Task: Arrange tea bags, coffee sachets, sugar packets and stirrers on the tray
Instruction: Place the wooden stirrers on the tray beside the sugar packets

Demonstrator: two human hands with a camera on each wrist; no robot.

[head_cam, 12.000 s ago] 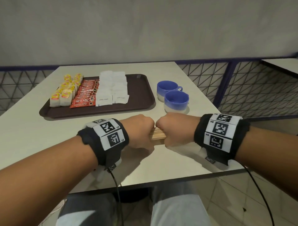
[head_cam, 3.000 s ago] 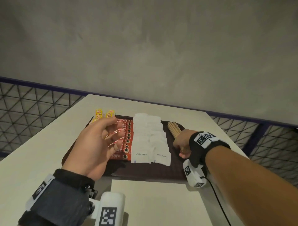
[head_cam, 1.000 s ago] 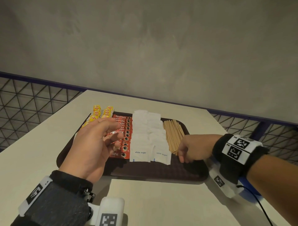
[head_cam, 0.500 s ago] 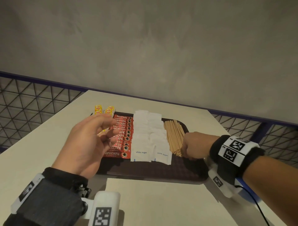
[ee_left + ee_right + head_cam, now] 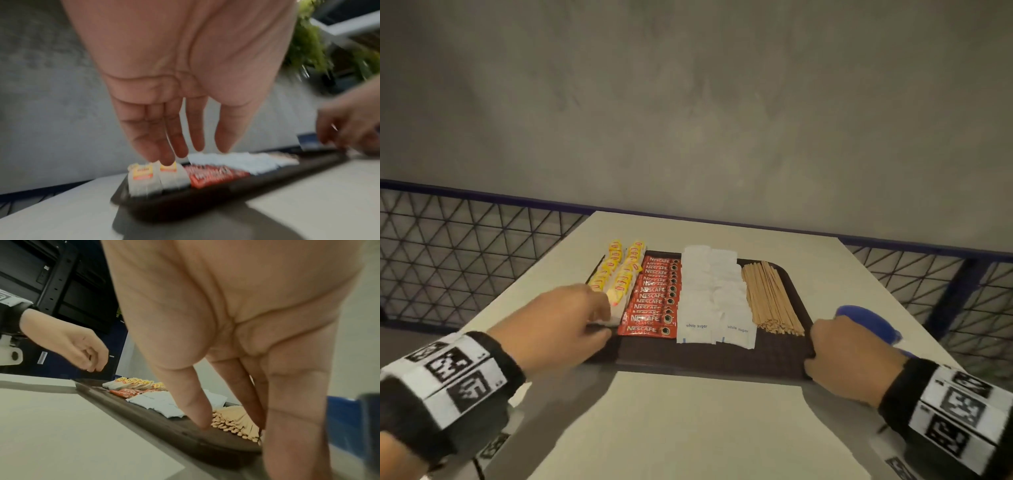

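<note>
- Head view: a dark brown rectangular plastic tray (image 5: 774, 359) lies on a pale cream table (image 5: 688, 428), its near edge past a seam in the tabletop
- On the tray, from left to right, stand two rows of white tea bags with yellow labels (image 5: 619, 270), a stack of red coffee sachets (image 5: 654, 301), two columns of white paper sugar packets (image 5: 709, 294) and a bundle of thin wooden stirrers (image 5: 770, 298); the groups lie side by side, running from near to far
- The left hand (image 5: 558, 329) reaches over the tray's near left corner, fingers stretched toward the nearest tea bags; whether they touch is unclear
- The right hand (image 5: 852, 356) sits at the tray's near right corner, knuckles up, with a blue cup (image 5: 869, 322) just behind it
- Both wrists wear black bands with white coded tags (image 5: 458, 373)
- Left wrist view (blurred): the left hand (image 5: 179, 97) is spread loosely, fingertips (image 5: 164, 157) hanging just above the near tea bags (image 5: 158, 177), holding nothing; the sachets (image 5: 216, 175) and sugar packets (image 5: 236, 160) follow to the right
- Right wrist view: the right hand (image 5: 236, 337) points straight fingers down, a fingertip (image 5: 201, 418) on the tray floor (image 5: 164, 423) beside the near ends of the stirrers (image 5: 236, 423), gripping nothing; the left hand (image 5: 72, 347) hovers loosely curled at the far side
</note>
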